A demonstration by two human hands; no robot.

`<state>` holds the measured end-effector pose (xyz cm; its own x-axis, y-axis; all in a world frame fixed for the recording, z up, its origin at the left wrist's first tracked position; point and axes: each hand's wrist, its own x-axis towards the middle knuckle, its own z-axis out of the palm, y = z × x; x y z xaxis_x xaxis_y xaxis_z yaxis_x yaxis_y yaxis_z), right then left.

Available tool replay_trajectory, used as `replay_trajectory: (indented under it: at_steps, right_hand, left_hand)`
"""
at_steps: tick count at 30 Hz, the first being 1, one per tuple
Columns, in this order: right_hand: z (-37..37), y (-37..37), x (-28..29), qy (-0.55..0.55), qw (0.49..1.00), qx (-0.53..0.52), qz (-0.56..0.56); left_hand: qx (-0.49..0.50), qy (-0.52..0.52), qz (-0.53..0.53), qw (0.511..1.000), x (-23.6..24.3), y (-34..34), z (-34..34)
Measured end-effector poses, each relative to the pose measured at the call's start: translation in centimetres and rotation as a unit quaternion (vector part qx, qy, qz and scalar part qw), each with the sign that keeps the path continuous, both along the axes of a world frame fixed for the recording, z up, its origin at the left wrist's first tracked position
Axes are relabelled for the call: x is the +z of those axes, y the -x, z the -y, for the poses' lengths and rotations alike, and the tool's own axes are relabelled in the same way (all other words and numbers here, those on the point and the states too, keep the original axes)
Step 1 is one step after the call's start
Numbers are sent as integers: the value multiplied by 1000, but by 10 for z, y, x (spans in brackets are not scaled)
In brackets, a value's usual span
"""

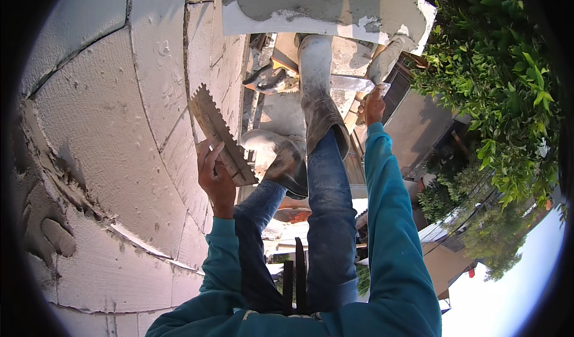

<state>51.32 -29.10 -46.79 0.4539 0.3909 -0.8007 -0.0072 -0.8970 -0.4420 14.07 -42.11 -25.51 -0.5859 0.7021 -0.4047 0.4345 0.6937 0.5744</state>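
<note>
My left hand [216, 178] grips a notched trowel [218, 134], its toothed edge facing right, close beside the block wall. My right hand [374, 105] is reached out and closed around the handle of a mortar-coated trowel [385, 61], most of the handle hidden by the fingers. The coated blade meets the lower right part of a white board [230, 19] spread with wet grey mortar [287, 1]. Below that board a handsaw [350, 83] with an orange and black grip lies across, partly hidden behind my boot; its blade end is near my right hand.
A pale block wall [104, 92] with open joints fills the left side. My dusty boots [315, 62] stand on narrow boards high up, with ground visible below. Leafy branches [496, 86] hang at the right, over neighbouring walls and roofs.
</note>
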Motion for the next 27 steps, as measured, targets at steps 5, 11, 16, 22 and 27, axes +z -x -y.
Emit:
replay_trajectory:
  at_steps: [5,11,16,22,27]
  right_hand:
    - [16,-21,79,51,994,83,38]
    - [-154,-8,178,-204,768,480,372]
    - [-338,40,209,-164,551,662,481]
    - [-394,121,183,11,429,777,460]
    - [-378,91,167,-29,551,754,356]
  left_hand:
    - [-70,-4,-58,996,9,-4,3]
    - [-78,9,-77,994,8,-9,0]
    - [-91,4,-50,995,-2,-10,-6]
    - [-65,15,-36,997,1,-21,-5]
    - [-62,24,-43,997,4,-29,0]
